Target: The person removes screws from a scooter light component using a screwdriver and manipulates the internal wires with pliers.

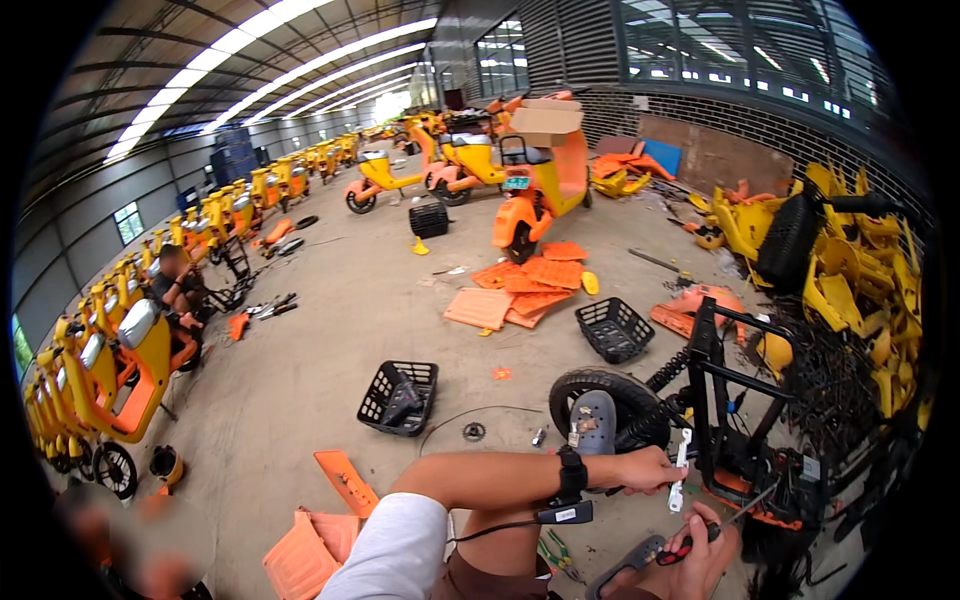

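My left hand (648,468) pinches a slim white bracket (681,472) with notched ends, held upright beside a black scooter frame (735,370). In my right hand (708,568) is a screwdriver (685,548) with a red and black handle, its thin shaft slanting up and right toward the lower part of the frame. Whether the tip touches anything I cannot tell. The frame lies with its black-tyred wheel (640,415) toward me, and my foot in a grey clog (594,425) rests against that wheel. Green-handled pliers (560,556) lie on the floor below my left forearm.
Two black baskets (363,400) (615,330) stand ahead. Orange panels (530,280) lie beyond them, more (310,550) at lower left. Yellow and black scrap (850,290) is heaped right. Scooters (540,190) stand at the back and along the left, where another person (175,285) sits.
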`<action>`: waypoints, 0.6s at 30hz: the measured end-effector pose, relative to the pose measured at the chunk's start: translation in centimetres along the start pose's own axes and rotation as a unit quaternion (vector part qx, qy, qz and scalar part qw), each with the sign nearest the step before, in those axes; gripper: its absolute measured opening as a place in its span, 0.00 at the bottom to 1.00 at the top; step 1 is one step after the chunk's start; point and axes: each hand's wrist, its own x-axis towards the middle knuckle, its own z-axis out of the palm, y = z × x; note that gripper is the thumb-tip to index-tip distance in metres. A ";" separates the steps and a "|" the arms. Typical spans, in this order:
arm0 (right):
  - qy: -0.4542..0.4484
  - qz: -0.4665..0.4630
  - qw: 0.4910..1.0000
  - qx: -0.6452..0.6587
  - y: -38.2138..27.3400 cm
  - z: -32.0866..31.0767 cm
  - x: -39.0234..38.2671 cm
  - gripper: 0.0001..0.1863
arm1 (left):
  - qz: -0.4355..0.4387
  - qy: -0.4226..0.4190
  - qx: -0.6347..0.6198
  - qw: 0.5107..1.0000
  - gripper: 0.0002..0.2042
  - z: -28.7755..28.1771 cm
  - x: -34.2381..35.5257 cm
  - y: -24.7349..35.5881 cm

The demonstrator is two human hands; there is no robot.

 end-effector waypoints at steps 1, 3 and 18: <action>0.021 -0.003 1.000 0.006 1.4 -0.7 0.5 0.14 | 0.004 -0.001 -0.004 1.000 0.24 0.3 -0.1 0.3; 0.058 -0.066 0.995 0.041 5.4 -1.6 2.1 0.15 | 0.013 -0.014 -0.005 1.000 0.24 0.7 -0.1 0.9; -0.047 0.037 0.935 0.350 11.7 -1.9 4.5 0.23 | 0.032 -0.086 0.052 0.994 0.21 0.1 -0.4 -0.4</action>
